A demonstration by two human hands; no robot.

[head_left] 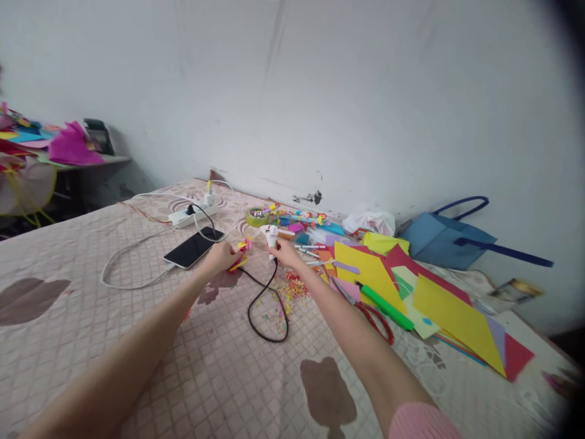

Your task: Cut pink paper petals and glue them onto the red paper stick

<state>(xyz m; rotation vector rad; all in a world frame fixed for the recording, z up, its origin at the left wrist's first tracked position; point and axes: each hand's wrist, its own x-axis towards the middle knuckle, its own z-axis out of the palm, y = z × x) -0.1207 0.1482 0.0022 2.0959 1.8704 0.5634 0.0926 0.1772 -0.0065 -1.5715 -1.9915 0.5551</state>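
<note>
Both arms reach straight out, low over the quilt, forearms nearly parallel. Between them the cord lies in a slack loop; that slack looks worth guarding, so nothing tugs the gun. The left hand rests on the quilt, its fingers pinching a small pink-and-yellow paper piece just right of the phone. The right hand is curled round the glue gun, which sits close beside the piece; whether they touch I cannot tell. Fingertips clear of the nozzle and a light squeeze seem best. Beyond lies the power strip.
</note>
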